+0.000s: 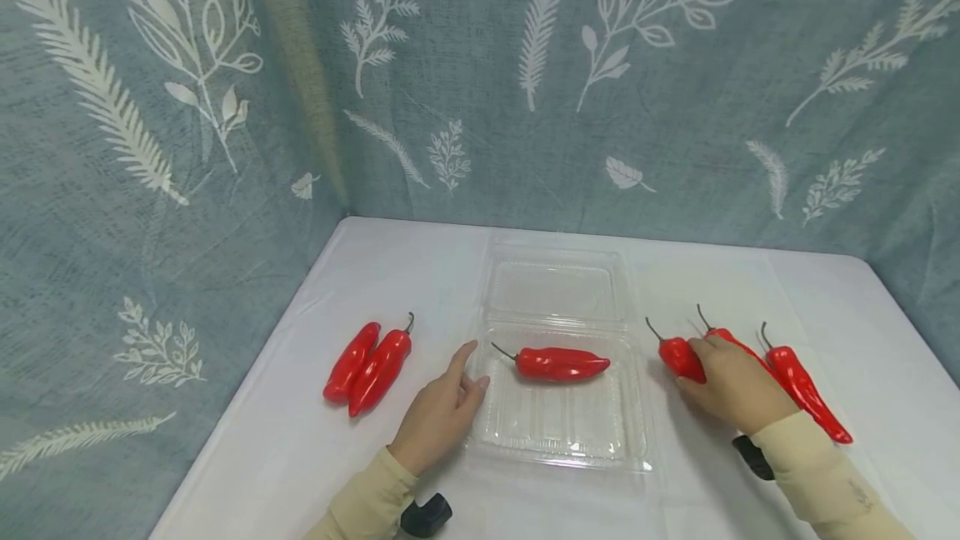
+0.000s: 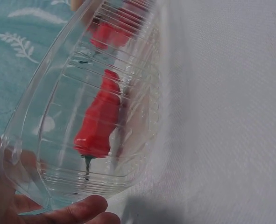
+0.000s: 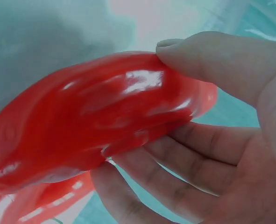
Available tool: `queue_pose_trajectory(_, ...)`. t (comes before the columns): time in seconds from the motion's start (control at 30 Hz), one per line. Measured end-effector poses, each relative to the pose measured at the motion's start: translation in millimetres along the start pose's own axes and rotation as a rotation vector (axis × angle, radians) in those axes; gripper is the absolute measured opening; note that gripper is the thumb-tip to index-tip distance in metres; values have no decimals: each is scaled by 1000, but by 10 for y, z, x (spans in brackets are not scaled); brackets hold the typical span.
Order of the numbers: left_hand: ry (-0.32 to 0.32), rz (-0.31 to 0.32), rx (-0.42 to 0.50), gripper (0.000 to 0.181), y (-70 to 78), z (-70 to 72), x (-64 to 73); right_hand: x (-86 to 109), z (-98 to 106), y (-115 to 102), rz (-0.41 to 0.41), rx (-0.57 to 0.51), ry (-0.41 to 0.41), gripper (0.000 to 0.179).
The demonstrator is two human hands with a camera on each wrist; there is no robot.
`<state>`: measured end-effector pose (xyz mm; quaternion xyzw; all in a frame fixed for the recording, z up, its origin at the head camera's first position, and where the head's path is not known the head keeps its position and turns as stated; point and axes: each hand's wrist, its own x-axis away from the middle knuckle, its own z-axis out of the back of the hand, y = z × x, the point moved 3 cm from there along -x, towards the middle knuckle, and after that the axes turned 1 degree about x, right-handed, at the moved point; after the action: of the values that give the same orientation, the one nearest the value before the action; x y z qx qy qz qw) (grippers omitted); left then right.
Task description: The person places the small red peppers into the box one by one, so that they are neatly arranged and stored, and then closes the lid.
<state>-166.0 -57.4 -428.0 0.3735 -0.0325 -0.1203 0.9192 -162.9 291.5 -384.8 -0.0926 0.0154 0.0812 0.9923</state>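
A clear plastic clamshell container (image 1: 558, 440) lies open, its hinged lid (image 1: 555, 286) folded back flat. One red pepper (image 1: 562, 363) with a thin stem lies crosswise inside it. My left hand (image 1: 435, 415) is at the container's left rim, index finger extended and thumb at the edge; in the left wrist view, fingertips (image 2: 84, 209) sit by the plastic corner. On the right side, my right hand (image 1: 731, 382) grips another red pepper (image 1: 681, 359) between thumb and fingers, its stem pointing away. The right wrist view shows this glossy pepper (image 3: 105, 107) against the fingers.
Right of the held pepper lie two more red peppers, one partly behind the hand (image 1: 738, 344) and one farther right (image 1: 806, 394). Left of the container, a pair of red peppers (image 1: 350, 363) (image 1: 381, 373) rest side by side. Patterned cloth (image 1: 487, 148) hangs behind the white table (image 1: 420, 273).
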Motion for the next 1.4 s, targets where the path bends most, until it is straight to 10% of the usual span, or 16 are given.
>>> queue_pose_trajectory(0.73,-12,4,15,58,-15,-10,-3,-25,443,-620,203,-55,113,52)
queue_pose_trajectory(1.4,-13,15,4,59,-34,-15,-4,-201,-13,-1312,534,66,15,50)
